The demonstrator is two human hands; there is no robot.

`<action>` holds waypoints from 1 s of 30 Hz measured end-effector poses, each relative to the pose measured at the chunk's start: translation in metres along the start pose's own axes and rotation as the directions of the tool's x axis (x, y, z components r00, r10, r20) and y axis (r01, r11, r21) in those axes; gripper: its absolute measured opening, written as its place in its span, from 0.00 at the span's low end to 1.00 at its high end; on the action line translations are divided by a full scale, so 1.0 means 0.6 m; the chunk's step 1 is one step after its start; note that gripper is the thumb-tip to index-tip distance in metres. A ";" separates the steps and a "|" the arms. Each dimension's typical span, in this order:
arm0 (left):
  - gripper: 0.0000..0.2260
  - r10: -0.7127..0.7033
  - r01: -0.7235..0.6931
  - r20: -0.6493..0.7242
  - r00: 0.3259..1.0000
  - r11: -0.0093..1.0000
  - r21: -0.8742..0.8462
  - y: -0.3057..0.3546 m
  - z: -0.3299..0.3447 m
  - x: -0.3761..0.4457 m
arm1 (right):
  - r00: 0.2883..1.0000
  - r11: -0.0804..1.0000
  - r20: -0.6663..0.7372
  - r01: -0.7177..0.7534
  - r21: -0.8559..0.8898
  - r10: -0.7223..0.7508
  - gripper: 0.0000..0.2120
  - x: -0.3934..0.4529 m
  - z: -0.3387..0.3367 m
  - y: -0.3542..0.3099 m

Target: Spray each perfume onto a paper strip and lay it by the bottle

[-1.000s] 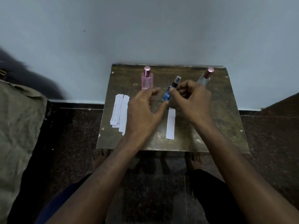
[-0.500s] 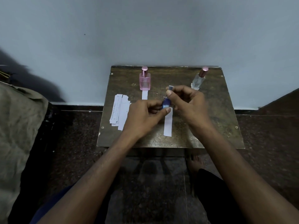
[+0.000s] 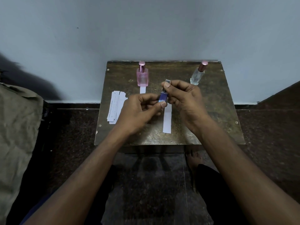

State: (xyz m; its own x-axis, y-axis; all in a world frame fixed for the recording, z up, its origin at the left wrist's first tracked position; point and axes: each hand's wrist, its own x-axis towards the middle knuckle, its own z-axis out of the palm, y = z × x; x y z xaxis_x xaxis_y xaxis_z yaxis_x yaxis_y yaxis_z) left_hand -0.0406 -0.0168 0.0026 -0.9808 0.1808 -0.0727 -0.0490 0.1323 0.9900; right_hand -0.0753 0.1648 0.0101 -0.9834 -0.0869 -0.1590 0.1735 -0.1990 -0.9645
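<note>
Right now both hands meet above the middle of a small, worn brown table [image 3: 211, 111] pushed against a pale wall [image 3: 146, 30]. The left hand [image 3: 138, 111] has its fingers curled round the body of a small blue perfume bottle [image 3: 162, 97], with the thumb pressed along its lower edge. The right hand [image 3: 183, 96] pinches the bottle's grey cap [image 3: 167, 82] between thumb and fingers at the top; whether the cap sits on the neck or has just come free cannot be told. The bottle is held off the table, tilted slightly, directly above the far end of a white paper strip [image 3: 167, 122] that lies flat and runs toward the near edge.

At the back left stands a pink perfume bottle [image 3: 142, 77] with a rosy metallic cap, upright, and a short strip [image 3: 142, 90] lies touching its near side. At the back right stands a clear glass bottle [image 3: 197, 76] with a similar rosy cap, appearing to lean in this wide view. A loose stack of spare paper strips [image 3: 116, 107], 1 of them printed with small text, lies on the left part of the table, partly hidden by the left wrist.

Below the table is a dark speckled floor [image 3: 65, 143], and the person's bare right foot [image 3: 193, 159] shows near the table's front edge. A crumpled olive cloth [image 3: 16, 127] fills the left margin.
</note>
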 end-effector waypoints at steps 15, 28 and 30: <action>0.11 0.112 -0.036 -0.190 0.975 0.931 0.362 0.011 0.019 0.015 | 0.975 0.983 -0.219 0.005 0.182 0.036 0.03 -0.006 0.032 0.018; 0.10 -0.174 0.172 0.027 0.984 0.983 0.059 -0.011 -0.003 0.010 | 0.965 0.970 -0.256 0.107 0.219 -0.049 0.08 0.019 -0.002 -0.023; 0.09 -0.146 0.158 -0.102 0.984 0.979 0.127 -0.009 -0.010 0.007 | 0.958 0.977 -0.228 0.141 -0.162 -0.176 0.10 0.013 -0.019 -0.026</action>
State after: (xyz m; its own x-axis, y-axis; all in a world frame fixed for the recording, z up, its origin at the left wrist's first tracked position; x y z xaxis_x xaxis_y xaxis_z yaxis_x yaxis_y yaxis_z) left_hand -0.0454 -0.0227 -0.0026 -0.9772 0.0596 -0.2038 -0.1794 0.2821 0.9425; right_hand -0.0864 0.1785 0.0217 -0.9842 0.1743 -0.0302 0.0221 -0.0480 -0.9986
